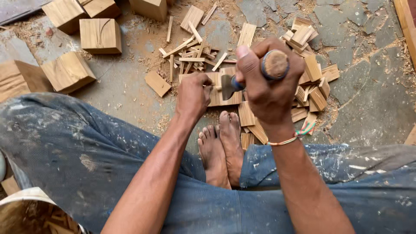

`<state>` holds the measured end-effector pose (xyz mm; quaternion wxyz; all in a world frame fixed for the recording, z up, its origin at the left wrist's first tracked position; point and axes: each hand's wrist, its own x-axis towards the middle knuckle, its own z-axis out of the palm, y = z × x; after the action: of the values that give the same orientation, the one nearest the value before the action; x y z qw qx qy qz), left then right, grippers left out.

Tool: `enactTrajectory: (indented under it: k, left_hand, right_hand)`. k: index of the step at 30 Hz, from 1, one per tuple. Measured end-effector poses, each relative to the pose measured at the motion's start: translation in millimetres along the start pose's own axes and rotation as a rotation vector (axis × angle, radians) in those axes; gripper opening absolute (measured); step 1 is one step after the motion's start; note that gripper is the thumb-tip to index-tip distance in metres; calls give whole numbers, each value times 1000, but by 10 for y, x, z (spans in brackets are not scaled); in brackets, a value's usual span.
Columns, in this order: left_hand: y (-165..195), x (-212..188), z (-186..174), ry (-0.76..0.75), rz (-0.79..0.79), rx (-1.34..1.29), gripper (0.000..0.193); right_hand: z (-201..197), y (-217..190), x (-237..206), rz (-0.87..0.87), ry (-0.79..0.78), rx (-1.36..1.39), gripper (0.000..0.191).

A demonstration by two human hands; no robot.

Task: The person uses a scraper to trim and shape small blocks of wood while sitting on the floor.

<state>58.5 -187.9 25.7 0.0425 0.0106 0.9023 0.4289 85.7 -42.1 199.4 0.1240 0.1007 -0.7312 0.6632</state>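
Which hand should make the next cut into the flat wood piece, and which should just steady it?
Probably the right hand: it already grips the hatchet by its handle, blade beside the flat wood piece. The left hand rests on that piece, well placed to steady it.

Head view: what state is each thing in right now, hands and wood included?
Right hand: closed around the hatchet handle.
Hatchet: blade down against the wood piece.
Left hand: gripping the wood piece.
Wood piece: held on the floor just beyond the toes.
Wood strips: split, scattered loose.
Wood blocks: whole, uncut.
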Motion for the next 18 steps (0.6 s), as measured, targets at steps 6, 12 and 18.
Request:
enactTrajectory:
  k: [6, 12, 18]
  left_hand:
    - [-106, 36, 100, -55, 75, 11, 11]
    - [-16, 13, -44, 36, 175, -36, 10]
    - [127, -13, -176, -1, 78, -55, 8]
  right_hand:
    - [-91, -130, 206, -140, -16, -125, 30]
    - [71, -184, 332, -170, -38, -32, 24]
    - [142, -176, 291, -157, -78, -62, 30]
